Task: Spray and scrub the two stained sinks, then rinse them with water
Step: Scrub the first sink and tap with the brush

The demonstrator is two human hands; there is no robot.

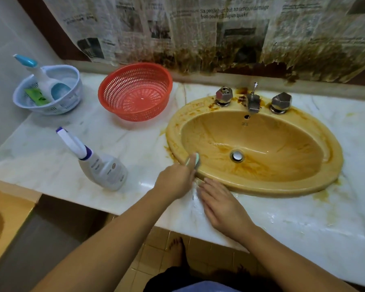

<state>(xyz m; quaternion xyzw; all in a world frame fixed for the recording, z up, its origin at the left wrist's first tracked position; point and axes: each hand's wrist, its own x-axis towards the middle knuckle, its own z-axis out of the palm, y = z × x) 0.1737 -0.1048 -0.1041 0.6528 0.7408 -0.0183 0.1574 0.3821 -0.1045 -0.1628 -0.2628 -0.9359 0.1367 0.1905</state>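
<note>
The left hand grips a green scrubber on the yellow sink rim at 8 o'clock. The right hand lies flat, fingers straight, on the wet counter touching the sink's front edge. A spray bottle stands near at 9 o'clock.

I record the sink set into the surface at right, with the tap behind its bowl. The spray bottle stands left of it. Behind that sits the open basket. Further left is the smaller basket, with a second bottle in it. A second sink lies nearest me, far left.
</note>
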